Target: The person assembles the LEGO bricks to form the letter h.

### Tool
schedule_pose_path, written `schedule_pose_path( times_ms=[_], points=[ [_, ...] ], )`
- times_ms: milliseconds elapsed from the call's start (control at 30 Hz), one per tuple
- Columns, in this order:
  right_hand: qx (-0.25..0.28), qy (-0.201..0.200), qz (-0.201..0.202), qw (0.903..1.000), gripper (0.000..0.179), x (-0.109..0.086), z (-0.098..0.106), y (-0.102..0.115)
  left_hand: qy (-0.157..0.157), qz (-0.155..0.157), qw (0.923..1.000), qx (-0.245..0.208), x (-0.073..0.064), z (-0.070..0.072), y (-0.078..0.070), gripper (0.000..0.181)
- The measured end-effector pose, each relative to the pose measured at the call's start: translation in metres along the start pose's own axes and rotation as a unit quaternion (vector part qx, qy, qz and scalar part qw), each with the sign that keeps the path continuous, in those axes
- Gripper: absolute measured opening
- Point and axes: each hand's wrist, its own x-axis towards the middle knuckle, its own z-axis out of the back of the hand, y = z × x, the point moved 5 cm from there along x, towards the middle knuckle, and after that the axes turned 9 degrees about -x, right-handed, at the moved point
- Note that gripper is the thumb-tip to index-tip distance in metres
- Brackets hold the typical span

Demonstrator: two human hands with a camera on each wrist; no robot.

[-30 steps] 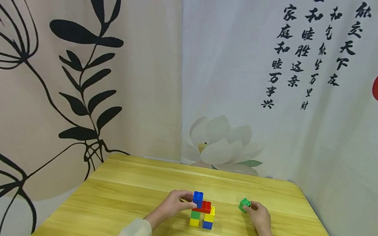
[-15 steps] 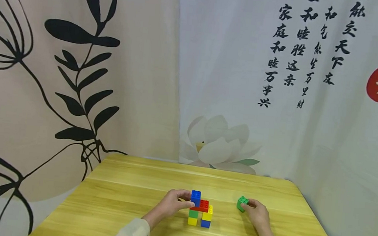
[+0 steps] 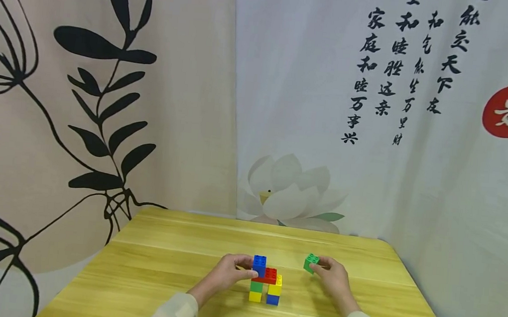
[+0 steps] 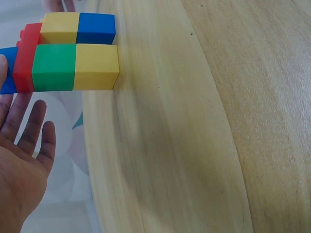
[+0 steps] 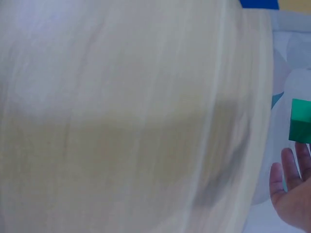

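My left hand (image 3: 229, 272) pinches the blue toy brick (image 3: 259, 265) on top of a small brick structure. Beneath that brick, a red brick (image 3: 268, 276) bridges two short columns. The left column has a green brick (image 4: 54, 67) over a yellow brick (image 4: 96, 67); the right one has a yellow brick (image 4: 60, 27) over a blue brick (image 4: 96, 28). To the right of the structure, my right hand (image 3: 332, 277) holds a loose green brick (image 3: 311, 263) between thumb and fingers, raised above the table. In the right wrist view only part of this green brick (image 5: 301, 121) shows.
The structure stands on a wooden table (image 3: 174, 242) with light grain. Behind it hangs a cloth backdrop (image 3: 196, 98) printed with dark plants, a pale lotus and black characters. A pale curtain side (image 3: 459, 196) runs along the right.
My right hand has carried the green brick left, nearer the structure, and slightly upward. My left hand keeps its pinch on the blue brick. The head view has shifted slightly right.
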Motion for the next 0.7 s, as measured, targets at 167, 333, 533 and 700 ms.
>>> schedule_pose_path(
  times_ms=[167, 333, 533, 700],
  points=[
    [-0.017, -0.012, 0.022, 0.9995, 0.048, -0.003, -0.003, 0.018, 0.001, 0.001, 1.0, 0.002, 0.0, 0.001, 0.0, 0.039],
    [-0.015, -0.011, 0.03, 0.9994, 0.045, -0.006, -0.008, 0.028, 0.001, 0.002, 1.0, 0.005, 0.0, 0.001, 0.001, 0.04],
    [-0.01, -0.008, 0.046, 0.9989, 0.046, -0.006, -0.011, 0.036, -0.001, 0.002, 1.0, 0.003, 0.0, 0.001, 0.002, 0.04],
    [0.002, -0.006, 0.048, 0.9988, 0.049, -0.007, -0.012, 0.045, 0.001, 0.002, 1.0, -0.006, 0.0, 0.001, 0.001, 0.042]
  ],
)
